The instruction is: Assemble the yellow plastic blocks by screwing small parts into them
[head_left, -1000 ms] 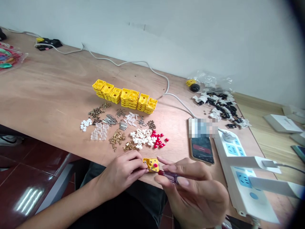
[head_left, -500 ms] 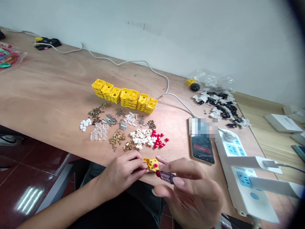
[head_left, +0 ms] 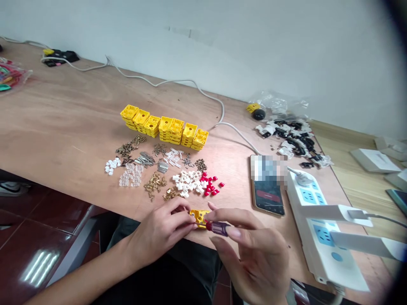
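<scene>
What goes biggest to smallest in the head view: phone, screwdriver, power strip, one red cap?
1. Power strip
2. Phone
3. Screwdriver, by what shows; the right hand hides some
4. Red cap

No word, number or brand name can be read with certainty. On the right, the smartphone (head_left: 269, 206) has its upper screen blurred into blocks; lower down, a red on-screen bar (head_left: 268, 196) carries marks too small to make out. Pale streaks on the purple handle of the screwdriver (head_left: 219, 228), at the near side, cannot be read as lettering. The white power strip (head_left: 305, 243), near right, shows blue socket panels with no legible print.
</scene>
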{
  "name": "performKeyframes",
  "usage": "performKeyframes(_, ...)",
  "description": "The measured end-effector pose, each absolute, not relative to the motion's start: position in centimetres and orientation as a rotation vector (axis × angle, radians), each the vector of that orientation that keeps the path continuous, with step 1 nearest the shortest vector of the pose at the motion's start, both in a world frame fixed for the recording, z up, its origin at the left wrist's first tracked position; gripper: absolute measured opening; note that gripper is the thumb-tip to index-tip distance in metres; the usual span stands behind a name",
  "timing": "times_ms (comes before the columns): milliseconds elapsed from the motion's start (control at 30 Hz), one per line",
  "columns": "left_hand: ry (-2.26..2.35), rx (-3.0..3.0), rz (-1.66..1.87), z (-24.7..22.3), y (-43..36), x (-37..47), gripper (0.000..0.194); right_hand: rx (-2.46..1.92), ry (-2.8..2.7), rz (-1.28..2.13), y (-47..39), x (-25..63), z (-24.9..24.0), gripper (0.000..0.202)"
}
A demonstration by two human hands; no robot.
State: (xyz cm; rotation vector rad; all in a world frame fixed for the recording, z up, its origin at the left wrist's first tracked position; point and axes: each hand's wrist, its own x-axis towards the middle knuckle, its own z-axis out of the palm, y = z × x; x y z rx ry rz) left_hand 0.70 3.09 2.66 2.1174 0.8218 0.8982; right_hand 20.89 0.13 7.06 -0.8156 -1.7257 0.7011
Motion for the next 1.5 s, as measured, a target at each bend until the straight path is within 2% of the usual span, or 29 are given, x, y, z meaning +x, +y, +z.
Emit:
performKeyframes(133, 0.778, 2.146, 0.882, 2.5, 3.2, 0.7, 0.015, -0.813, -1.748, 0.799, -0.3, 21.7, 6.6, 0.068)
performKeyframes(300, 0.774, 2.143, 0.853, 2.5, 3.3, 0.6, 0.012, -0.804, -1.716, 0.807, 0.0, 21.3, 6.8, 0.065)
performKeyframes(467, 0.757, 2.099, 0.816, 2.6, 3.3, 0.6, 0.011, -0.824, -1.592, 0.647, 0.4, 20.5, 6.8, 0.060)
performKeyframes(667, 0.751, 2.185, 0.866, 2.1, 3.3, 0.8, 0.013, -0.780, -1.740, 0.832, 0.2, 21.1, 7.1, 0.061)
performKeyframes(767, 0.744, 2.182, 0.856, 2.0, 3.3, 0.8, 0.013, -0.778, -1.728, 0.783, 0.2, 20.7, 7.0, 0.063)
performKeyframes(967, 0.754, 2.200, 0.841, 2.0, 3.2, 0.8, 0.015, -0.808, -1.610, 0.640, 0.5, 19.5, 6.9, 0.057)
performKeyframes(1167, 0.786, 2.230, 0.840, 2.2, 3.0, 0.8, 0.014, -0.737, -1.751, 0.803, 0.3, 20.8, 7.4, 0.051)
performKeyframes(1500, 0.803, 2.223, 0.853, 2.5, 3.0, 1.1, 0.024, -0.794, -1.568, 0.693, 0.6, 19.5, 7.5, 0.036)
